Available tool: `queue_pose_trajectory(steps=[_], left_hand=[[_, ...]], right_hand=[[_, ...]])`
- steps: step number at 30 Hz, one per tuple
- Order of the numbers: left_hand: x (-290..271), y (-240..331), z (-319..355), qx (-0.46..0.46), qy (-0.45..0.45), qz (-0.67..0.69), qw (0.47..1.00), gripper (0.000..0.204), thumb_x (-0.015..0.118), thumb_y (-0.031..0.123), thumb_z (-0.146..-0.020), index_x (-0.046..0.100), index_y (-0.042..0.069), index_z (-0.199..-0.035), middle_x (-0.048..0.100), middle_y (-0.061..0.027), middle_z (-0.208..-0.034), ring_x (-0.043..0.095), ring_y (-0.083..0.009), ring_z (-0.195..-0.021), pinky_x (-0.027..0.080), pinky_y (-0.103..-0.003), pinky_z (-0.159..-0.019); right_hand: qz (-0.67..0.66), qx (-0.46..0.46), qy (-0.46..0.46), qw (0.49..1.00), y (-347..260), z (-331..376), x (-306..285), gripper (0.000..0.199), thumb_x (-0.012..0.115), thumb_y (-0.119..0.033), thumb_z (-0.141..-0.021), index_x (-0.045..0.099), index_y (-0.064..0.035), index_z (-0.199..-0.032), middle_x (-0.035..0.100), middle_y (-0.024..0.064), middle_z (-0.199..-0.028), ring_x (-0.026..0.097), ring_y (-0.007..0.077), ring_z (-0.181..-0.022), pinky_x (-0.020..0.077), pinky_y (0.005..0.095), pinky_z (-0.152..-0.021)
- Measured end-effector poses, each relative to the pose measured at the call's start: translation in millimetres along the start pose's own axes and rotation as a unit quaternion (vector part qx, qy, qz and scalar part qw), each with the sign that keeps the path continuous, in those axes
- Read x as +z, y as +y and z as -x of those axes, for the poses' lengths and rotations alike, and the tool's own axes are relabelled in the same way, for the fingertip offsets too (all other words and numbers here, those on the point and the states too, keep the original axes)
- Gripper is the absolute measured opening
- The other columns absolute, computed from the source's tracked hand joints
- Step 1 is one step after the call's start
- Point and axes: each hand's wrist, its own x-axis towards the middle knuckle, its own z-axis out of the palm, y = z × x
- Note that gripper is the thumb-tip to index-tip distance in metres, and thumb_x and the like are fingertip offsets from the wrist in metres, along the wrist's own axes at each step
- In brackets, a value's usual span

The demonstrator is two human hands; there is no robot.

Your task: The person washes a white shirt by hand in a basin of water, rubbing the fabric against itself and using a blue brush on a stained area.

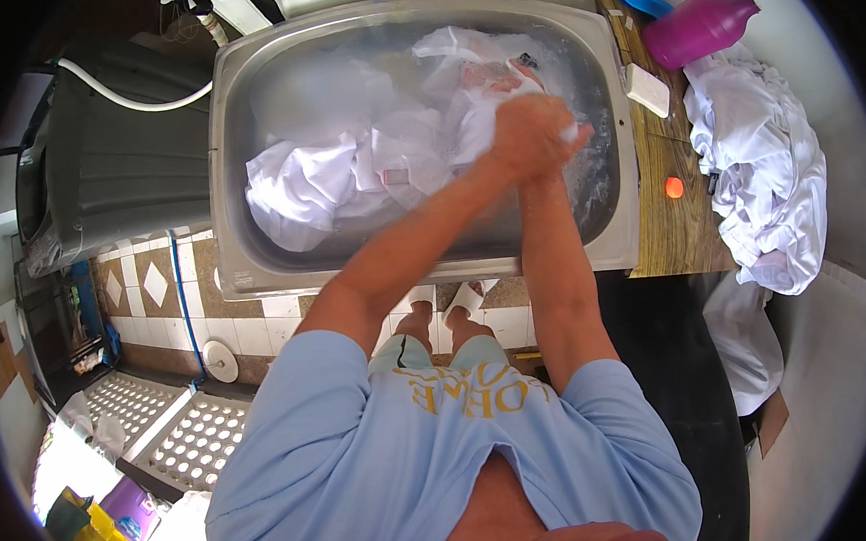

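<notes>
Both my hands come together over the right half of a metal sink basin (228, 183) filled with cloudy water. My left hand (531, 128) is closed on a wet white garment (476, 121), its fingers bent over the bunched cloth. Crossing under it, my right hand (581, 140) is mostly covered by the left, and its grip is hard to make out. A bit of white fabric shows between the hands. More white cloth (301, 184) lies soaking on the left side of the basin, partly above the water.
On the wooden board (685, 228) at right are a white soap bar (647, 91), an orange cap (675, 188) and a magenta bottle (702, 29). Piled white laundry (765, 155) lies beside it. A dark grey bin (138, 154) and white hose (140, 105) stand left.
</notes>
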Motion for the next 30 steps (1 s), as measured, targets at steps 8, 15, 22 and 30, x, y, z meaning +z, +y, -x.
queue_pose_trajectory(steps=[8, 15, 22, 30], left_hand=[[-12.1, -74.5, -39.0, -0.165, 0.056, -0.016, 0.985, 0.017, 0.069, 0.016, -0.07, 0.06, 0.004, -0.06, 0.062, -0.0116, -0.064, 0.059, -0.0255, -0.059, 0.048, -0.033, -0.057], [-22.8, -82.4, -31.9, -0.149, 0.082, 0.048, 0.984, 0.028, 0.074, 0.024, -0.075, 0.059, 0.004, -0.06, 0.058, -0.0084, -0.059, 0.057, -0.0251, -0.059, 0.045, -0.032, -0.057], [0.5, 1.3, 4.5, 0.071, -0.012, -0.048, 0.996, 0.038, 0.071, 0.035, -0.078, 0.058, 0.006, -0.057, 0.061, -0.0103, -0.064, 0.06, -0.0296, -0.062, 0.048, -0.04, -0.06], [-10.4, -66.3, -33.7, -0.046, 0.05, 0.019, 0.998, 0.029, 0.07, 0.024, -0.077, 0.056, 0.004, -0.061, 0.055, -0.0146, -0.058, 0.054, -0.0322, -0.055, 0.049, -0.039, -0.07]], right_hand=[[0.019, 0.004, 0.032, 0.999, 4.3, -10.5, 3.1, 0.042, 0.054, -0.041, -0.089, 0.057, -0.0075, -0.115, 0.062, 0.0084, -0.112, 0.061, 0.0232, -0.101, 0.0513, 0.0379, -0.086], [-0.053, 0.104, 0.122, 0.986, 15.1, -19.9, 43.0, 0.042, 0.053, -0.043, -0.091, 0.058, -0.0083, -0.113, 0.062, 0.0069, -0.11, 0.061, 0.0225, -0.099, 0.0507, 0.0369, -0.085], [-0.006, -0.001, -0.036, 0.999, 1.7, -2.7, -6.3, 0.041, 0.054, -0.043, -0.091, 0.058, -0.0082, -0.112, 0.062, 0.0065, -0.108, 0.061, 0.0216, -0.098, 0.0501, 0.0352, -0.086], [-0.121, 0.04, -0.132, 0.983, 3.9, -21.7, -11.2, 0.055, 0.056, -0.052, -0.088, 0.054, -0.005, -0.115, 0.061, 0.0106, -0.11, 0.059, 0.0233, -0.101, 0.0495, 0.0359, -0.087]])
